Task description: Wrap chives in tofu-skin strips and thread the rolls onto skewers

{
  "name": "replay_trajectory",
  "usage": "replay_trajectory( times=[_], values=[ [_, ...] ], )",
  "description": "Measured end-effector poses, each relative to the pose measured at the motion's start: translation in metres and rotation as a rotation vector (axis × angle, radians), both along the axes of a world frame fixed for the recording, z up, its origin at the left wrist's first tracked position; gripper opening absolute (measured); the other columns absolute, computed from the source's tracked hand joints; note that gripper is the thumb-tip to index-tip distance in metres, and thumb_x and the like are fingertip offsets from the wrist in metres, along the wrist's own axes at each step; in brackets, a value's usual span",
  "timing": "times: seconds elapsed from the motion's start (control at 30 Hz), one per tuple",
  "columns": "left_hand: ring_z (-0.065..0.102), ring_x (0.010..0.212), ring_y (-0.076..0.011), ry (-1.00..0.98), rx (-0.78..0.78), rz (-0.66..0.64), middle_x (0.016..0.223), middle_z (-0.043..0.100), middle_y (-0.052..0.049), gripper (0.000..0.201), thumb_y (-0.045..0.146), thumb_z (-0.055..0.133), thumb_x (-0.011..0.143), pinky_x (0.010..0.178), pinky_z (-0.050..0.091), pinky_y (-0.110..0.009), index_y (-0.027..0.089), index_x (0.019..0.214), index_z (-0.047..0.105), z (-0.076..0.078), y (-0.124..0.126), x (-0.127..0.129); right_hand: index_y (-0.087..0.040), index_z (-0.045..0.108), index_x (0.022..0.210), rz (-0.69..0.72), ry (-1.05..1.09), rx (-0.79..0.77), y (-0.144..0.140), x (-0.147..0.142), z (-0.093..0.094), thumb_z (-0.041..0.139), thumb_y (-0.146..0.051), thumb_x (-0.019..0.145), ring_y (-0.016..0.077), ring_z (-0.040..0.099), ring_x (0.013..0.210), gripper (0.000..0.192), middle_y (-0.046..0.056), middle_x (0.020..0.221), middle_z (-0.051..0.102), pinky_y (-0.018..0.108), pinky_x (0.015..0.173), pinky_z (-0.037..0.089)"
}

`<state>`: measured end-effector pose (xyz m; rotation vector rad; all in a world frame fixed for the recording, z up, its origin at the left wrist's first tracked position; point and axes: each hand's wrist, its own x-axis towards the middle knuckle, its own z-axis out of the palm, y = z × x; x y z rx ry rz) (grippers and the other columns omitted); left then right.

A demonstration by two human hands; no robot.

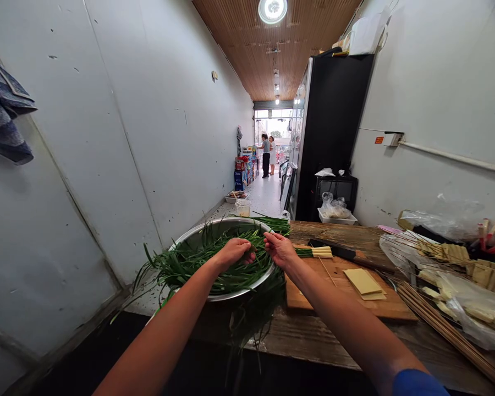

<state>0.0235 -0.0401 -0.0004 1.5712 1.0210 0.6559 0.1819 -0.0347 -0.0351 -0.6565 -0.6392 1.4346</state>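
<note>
Over a large metal basin (268,278) heaped with long garlic chives (198,258), my left hand (236,253) is closed, its fingers curled around some of the greens. Just to its right, at the basin's rim, my right hand (279,250) pinches chives, with a pale end showing at the fingertips. Beside my right wrist, a wooden cutting board (313,297) carries pale yellow tofu sheets (363,281), a thin skewer (327,271) and tofu rolls (322,252) wrapped around chives. A cleaver (334,249) lies across the board's far edge.
Bundled bamboo skewers (449,335) and plastic bags of tofu pieces (474,308) crowd the table's right side. A white wall (107,137) stands close on the left. Behind the table are a clear plastic tub (243,207), a tall black cabinet (334,121) and two distant people (266,155).
</note>
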Motion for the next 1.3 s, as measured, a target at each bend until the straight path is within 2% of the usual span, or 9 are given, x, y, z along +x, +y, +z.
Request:
replay_trajectory(
  times=[0.17,0.33,0.43,0.63,0.77,0.83,0.9,1.03,1.3],
  values=[
    [0.058,0.062,-0.0148,0.005,0.071,0.043,0.066,0.063,-0.002,0.028,0.042,0.052,0.071,0.054,0.042,-0.024,0.014,0.076,0.056,0.0,0.004,0.003,-0.014,0.059,0.062,0.015,-0.053,0.017,-0.002,-0.004,0.0,0.079,-0.022,0.052,0.0047,0.05,0.04,0.023,-0.002,0.052,0.061,0.015,0.037,0.039],
    [0.047,0.053,-0.011,0.148,0.316,0.022,0.055,0.054,0.0,0.033,0.043,0.048,0.073,0.049,0.033,-0.022,0.013,0.064,0.058,-0.001,0.01,0.012,-0.014,0.062,0.064,0.061,-0.138,0.085,-0.003,-0.009,-0.003,0.079,-0.029,0.051,0.0059,0.05,0.041,0.027,-0.002,0.052,0.061,0.017,0.04,0.04],
    [0.042,0.05,-0.0096,0.158,0.36,0.004,0.056,0.051,0.001,0.033,0.042,0.043,0.076,0.048,0.031,-0.021,0.013,0.065,0.057,-0.002,0.01,0.016,-0.014,0.061,0.063,0.06,-0.151,0.082,-0.003,-0.01,-0.004,0.08,-0.031,0.05,0.0057,0.049,0.042,0.028,-0.002,0.053,0.061,0.017,0.041,0.039],
    [0.035,0.046,-0.0072,0.132,0.314,-0.024,0.053,0.044,0.004,0.03,0.042,0.047,0.075,0.045,0.026,-0.02,0.014,0.068,0.055,0.001,0.007,0.016,-0.013,0.064,0.071,0.019,-0.272,0.105,-0.003,-0.004,-0.001,0.076,-0.033,0.052,0.0055,0.043,0.043,0.03,-0.003,0.053,0.058,0.019,0.04,0.029],
    [0.036,0.045,-0.0058,0.051,0.154,-0.059,0.056,0.046,0.005,0.033,0.043,0.05,0.073,0.045,0.026,-0.019,0.012,0.08,0.057,0.004,0.007,0.013,-0.017,0.065,0.1,-0.161,-0.54,0.214,-0.004,0.006,0.002,0.062,-0.023,0.062,0.0064,0.043,0.049,0.038,-0.005,0.063,0.059,0.02,0.047,0.032],
    [0.038,0.047,-0.0057,0.011,0.116,-0.098,0.057,0.047,0.005,0.034,0.043,0.051,0.072,0.046,0.027,-0.019,0.011,0.082,0.057,0.004,0.006,0.013,-0.022,0.063,0.107,-0.213,-0.652,0.289,-0.005,0.01,0.003,0.055,-0.015,0.063,0.0063,0.045,0.053,0.045,-0.005,0.073,0.061,0.02,0.052,0.036],
    [0.038,0.048,-0.0054,-0.011,0.1,-0.115,0.058,0.048,0.004,0.033,0.043,0.053,0.071,0.047,0.028,-0.019,0.011,0.079,0.055,0.004,0.005,0.014,-0.025,0.063,0.108,-0.177,-0.734,0.343,-0.005,0.013,0.001,0.05,-0.011,0.063,0.0071,0.047,0.055,0.049,-0.004,0.076,0.062,0.021,0.055,0.038],
    [0.038,0.047,-0.0046,-0.022,0.081,-0.116,0.059,0.048,0.004,0.031,0.043,0.053,0.071,0.046,0.027,-0.019,0.012,0.076,0.053,0.005,0.003,0.017,-0.025,0.059,0.114,-0.094,-0.825,0.366,-0.007,0.013,-0.002,0.046,-0.009,0.064,0.0094,0.046,0.052,0.054,-0.004,0.066,0.063,0.023,0.057,0.039],
    [0.036,0.045,-0.0046,-0.03,0.046,-0.119,0.057,0.046,0.005,0.031,0.044,0.054,0.071,0.044,0.025,-0.019,0.013,0.073,0.05,0.005,0.003,0.018,-0.024,0.055,0.119,-0.167,-0.926,0.44,-0.015,0.009,0.001,0.043,-0.003,0.063,0.0122,0.055,0.067,0.061,-0.001,0.076,0.063,0.028,0.072,0.043]
  ],
)
